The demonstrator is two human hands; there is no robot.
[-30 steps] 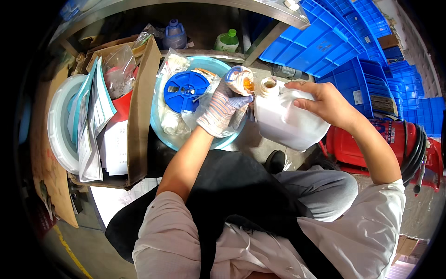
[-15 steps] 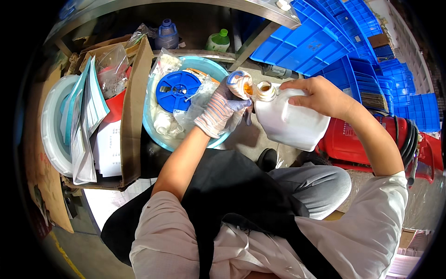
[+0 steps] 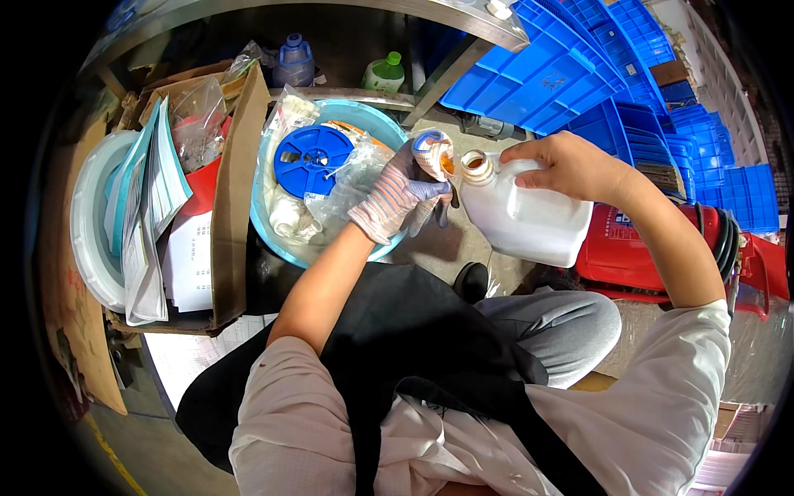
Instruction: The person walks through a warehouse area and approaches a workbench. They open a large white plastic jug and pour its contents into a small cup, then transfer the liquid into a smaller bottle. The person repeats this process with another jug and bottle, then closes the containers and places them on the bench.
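My bare right hand (image 3: 566,169) grips a white translucent plastic jug (image 3: 529,217) by its upper side. The jug is tilted a little to the left. Its uncapped neck (image 3: 475,165) has a brownish rim. My left hand (image 3: 409,186) wears a striped knit glove and is closed just left of the neck, apart from it. Orange-brown (image 3: 447,163) shows at the glove's fingers, but what it belongs to is hidden. Under the left hand stands a light-blue basin (image 3: 258,207) with a blue spool (image 3: 312,161) and clear plastic bags (image 3: 351,178).
At left a cardboard box (image 3: 230,207) holds papers and folders, with a white tub (image 3: 87,223) beside it. A metal table (image 3: 397,12) crosses the top. Blue crates (image 3: 538,70) are stacked at upper right. A red tank-shaped machine (image 3: 637,252) stands right of the jug.
The jug has shifted slightly to the right, and its neck is a little farther from my left hand. My left hand has hardly moved.
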